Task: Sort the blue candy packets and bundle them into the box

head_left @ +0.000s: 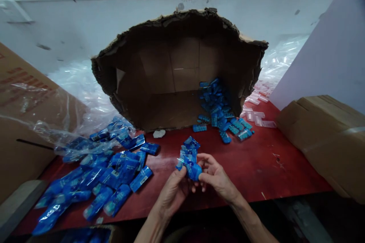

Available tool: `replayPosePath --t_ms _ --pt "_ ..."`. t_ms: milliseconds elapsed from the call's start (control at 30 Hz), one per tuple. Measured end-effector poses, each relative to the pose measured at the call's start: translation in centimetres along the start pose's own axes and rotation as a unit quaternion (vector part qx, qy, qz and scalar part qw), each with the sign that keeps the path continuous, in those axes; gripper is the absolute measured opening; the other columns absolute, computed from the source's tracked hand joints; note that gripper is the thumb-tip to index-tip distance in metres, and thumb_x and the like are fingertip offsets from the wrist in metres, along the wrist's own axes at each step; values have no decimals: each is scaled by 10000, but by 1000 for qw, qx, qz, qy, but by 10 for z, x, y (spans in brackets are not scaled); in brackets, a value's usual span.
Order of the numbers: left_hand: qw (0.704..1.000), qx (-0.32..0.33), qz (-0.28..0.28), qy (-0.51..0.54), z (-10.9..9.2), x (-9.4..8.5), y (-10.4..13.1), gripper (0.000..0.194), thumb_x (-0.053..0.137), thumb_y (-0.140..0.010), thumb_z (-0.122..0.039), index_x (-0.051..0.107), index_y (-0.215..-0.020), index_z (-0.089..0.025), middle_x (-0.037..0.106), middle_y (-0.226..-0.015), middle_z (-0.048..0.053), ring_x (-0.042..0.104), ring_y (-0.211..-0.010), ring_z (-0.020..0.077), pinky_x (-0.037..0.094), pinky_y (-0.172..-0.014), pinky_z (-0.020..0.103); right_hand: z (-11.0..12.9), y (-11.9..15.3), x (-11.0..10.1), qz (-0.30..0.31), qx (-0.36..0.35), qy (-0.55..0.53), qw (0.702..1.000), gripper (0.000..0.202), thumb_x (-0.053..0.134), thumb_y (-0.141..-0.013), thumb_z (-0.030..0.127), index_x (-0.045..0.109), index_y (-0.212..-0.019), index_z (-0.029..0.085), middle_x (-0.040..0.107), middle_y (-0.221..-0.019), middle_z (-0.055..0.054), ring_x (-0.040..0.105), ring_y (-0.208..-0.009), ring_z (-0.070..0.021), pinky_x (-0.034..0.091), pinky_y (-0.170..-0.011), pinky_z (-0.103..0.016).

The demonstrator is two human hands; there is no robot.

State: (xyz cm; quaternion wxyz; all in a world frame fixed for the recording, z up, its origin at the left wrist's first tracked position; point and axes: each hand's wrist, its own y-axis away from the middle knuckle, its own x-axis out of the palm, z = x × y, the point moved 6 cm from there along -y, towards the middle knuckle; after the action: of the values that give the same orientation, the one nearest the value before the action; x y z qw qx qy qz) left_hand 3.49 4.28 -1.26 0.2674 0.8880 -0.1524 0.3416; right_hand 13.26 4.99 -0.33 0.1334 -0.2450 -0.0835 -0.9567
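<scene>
My left hand (178, 184) pinches the lower left of a crumpled blue plastic packet (188, 155) above the red table. My right hand (215, 176) grips the lower right of the same packet, thumb and fingers around a rounded blue piece at its bottom end. What lies inside the packet cannot be made out clearly. To the left lies a heap of blue packets (122, 167). Behind the hands, small blue pieces (215, 102) are piled at the right side of a cardboard box's opening and spill onto the table.
The torn-edged cardboard box (154, 72) opens toward me on the red table (273, 159). Closed cartons (325, 140) stand at the right, a large carton (25, 110) at the left. Clear plastic pieces (259, 115) lie back right. Part of a box with blue items shows bottom left.
</scene>
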Motion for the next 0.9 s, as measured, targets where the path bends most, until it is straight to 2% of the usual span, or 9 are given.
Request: replayPosePath --t_ms 167,367,567,733,833,900 --pt "1000 17 -9 -8 3 -2 1 239 456 -796 -276 618 -722 -117 613 -617 41 516 -536 105 381 -481 216 -4 1 6 64 23 -17 998 499 602 -650 124 409 -1094 246 542 -857 10 588 -523 -89 393 -337 -130" --pt "999 -6 -33 -23 10 3 4 273 447 -796 -314 623 -755 -109 612 -613 47 522 -535 109 368 -464 208 -9 4 3 44 31 44 998 639 602 -625 83 350 -1176 287 527 -799 35 580 -511 -81 368 -335 -115" --pt "1000 -1 0 -31 4 15 9 240 461 -791 -280 620 -827 -105 635 -678 78 566 -575 137 372 -466 209 -6 4 -1 53 37 26 998 586 587 -663 126 361 -1181 281 524 -794 32 522 -459 -43 373 -364 -129" --pt "1000 -12 2 2 12 12 9 270 453 -794 -299 619 -862 -98 654 -728 101 597 -600 159 405 -479 219 -12 2 3 76 38 19 996 582 610 -659 190 363 -1178 282 539 -868 8 510 -453 -45 372 -388 -159" --pt "996 11 -50 73 -2 -6 9 273 452 -787 -338 627 -785 -128 663 -672 75 608 -585 165 437 -482 228 -16 -3 -2 57 38 96 993 505 581 -683 229 404 -1155 265 527 -805 17 496 -490 -68 374 -407 -180" --pt "984 75 -96 133 -32 -24 11 281 449 -783 -365 621 -732 -148 667 -642 56 619 -608 176 474 -520 257 -11 -10 -12 -6 1 221 975 361 549 -714 241 493 -1071 237 514 -766 18 494 -557 -89 405 -491 -212"
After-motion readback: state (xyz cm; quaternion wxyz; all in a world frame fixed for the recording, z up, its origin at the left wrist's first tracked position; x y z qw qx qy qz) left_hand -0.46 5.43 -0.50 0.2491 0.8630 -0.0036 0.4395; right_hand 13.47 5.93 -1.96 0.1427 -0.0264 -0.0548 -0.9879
